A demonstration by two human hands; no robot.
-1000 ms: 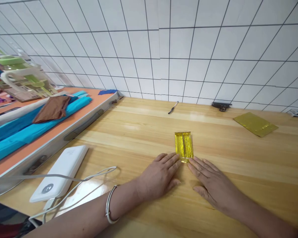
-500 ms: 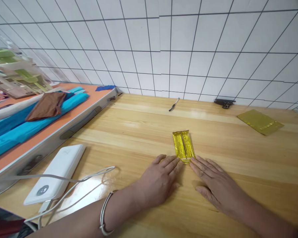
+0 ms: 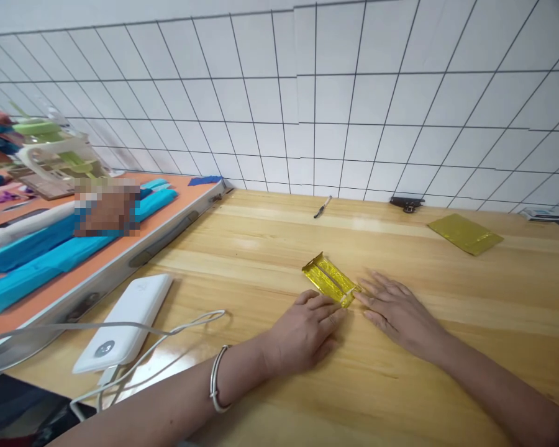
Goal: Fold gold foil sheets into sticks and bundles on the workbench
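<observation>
Gold foil piece (image 3: 327, 280): flat on the wooden table (image 3: 242, 248), just ahead of the hands, at a slant, with a dark slit down the middle, a pale strip across the near end, and a far edge apparently turned up a little.
Turn of the foil: swung round from nearly straight ahead; far end now off to the left, near end now toward the right.
Left hand (image 3: 305, 329): palm down, fingers close together and loosely bent, thumb apart from them; fingertips over the foil's near left edge, apparently touching; no firm hold visible.
Right hand (image 3: 403, 313): fingers now spread wide, palm down, lying more sideways than before; one fingertip at the near right corner, with nothing gripped.
Meaning for the work: probably a slide by fingertip contact rather than a lift; folded form seemingly kept, near end now between both sets of fingertips.
Second gold sheet (image 3: 466, 234): flat, well apart on the far right, untouched.
Back of table: pen (image 3: 323, 207) and black object (image 3: 407, 203) near the wall.
Left side: white power bank (image 3: 125, 320) with a looped cable (image 3: 186, 330), clear of the foil.
</observation>
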